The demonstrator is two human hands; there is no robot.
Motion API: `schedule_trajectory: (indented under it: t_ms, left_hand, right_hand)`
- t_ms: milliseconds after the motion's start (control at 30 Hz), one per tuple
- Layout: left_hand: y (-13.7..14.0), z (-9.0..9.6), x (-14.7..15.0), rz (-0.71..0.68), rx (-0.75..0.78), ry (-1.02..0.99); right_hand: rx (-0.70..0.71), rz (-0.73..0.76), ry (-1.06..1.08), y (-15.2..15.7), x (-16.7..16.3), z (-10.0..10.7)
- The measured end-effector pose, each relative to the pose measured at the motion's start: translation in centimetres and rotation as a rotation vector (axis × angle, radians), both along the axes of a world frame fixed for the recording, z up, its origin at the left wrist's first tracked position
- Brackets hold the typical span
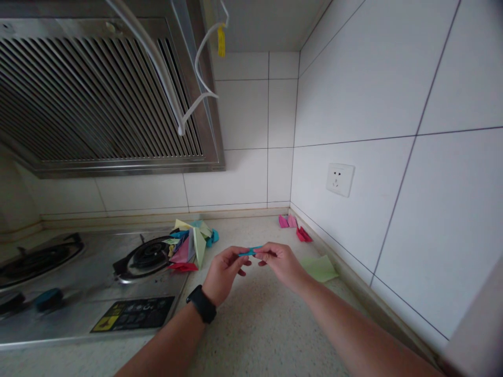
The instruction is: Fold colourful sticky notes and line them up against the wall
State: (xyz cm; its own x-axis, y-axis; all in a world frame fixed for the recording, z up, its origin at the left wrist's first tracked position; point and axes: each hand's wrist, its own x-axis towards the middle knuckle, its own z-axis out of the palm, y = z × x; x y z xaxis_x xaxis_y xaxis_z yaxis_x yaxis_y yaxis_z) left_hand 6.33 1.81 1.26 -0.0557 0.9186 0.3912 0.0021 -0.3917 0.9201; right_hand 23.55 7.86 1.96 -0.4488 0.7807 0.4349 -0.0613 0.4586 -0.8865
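Note:
A small piece of folded blue paper [252,251] is held above the countertop, pinched at both ends. My left hand [226,269], with a black watch on its wrist, grips the left end between thumb and forefinger. The right end sits between the thumb and fingers of my right hand [281,262]. Parts of the blue paper are hidden by my fingertips. Behind my right hand lies a light green sheet of paper [320,268], flat on the counter near the wall.
Colourful folded papers [188,243] are heaped at the right edge of the gas stove [98,283]. Pink folded papers [287,221] and a red one [303,234] lie in the back corner of the speckled countertop [251,324]. A range hood [118,104] and white cable [157,57] hang above.

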Motion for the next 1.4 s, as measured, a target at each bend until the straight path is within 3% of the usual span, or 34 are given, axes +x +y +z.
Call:
schedule_trajectory:
  t_ms: [367, 667, 900, 1200, 1300, 1400]
  left_hand:
    - [-0.8, 0.7, 0.2, 0.014, 0.046, 0.053]
    - [-0.1, -0.1, -0.2, -0.018, -0.030, 0.009]
    - [0.5, -0.6, -0.5, 0.035, -0.014, -0.040]
    - [0.8, -0.6, -0.6, 0.078, -0.047, -0.092]
    - [1.1, -0.8, -0.7, 0.068, -0.051, -0.051]
    - [1.3, -1.1, -0.8, 0.059, -0.057, -0.026]
  right_hand:
    - [0.058, -0.047, -0.121, -0.3, 0.8, 1.2]
    - [-0.047, 0.119, -0.064, 0.2, 0.7, 0.5]
    - [-0.044, 0.018, -0.020, 0.7, 0.9, 0.2]
    - [-0.042, -0.031, -0.225, 1.5, 1.2, -0.3]
    - [0.049, -0.057, -0.311, 1.1, 1.4, 0.1]
    - [0.246, -0.153, -0.355, 0.7, 1.6, 0.7]
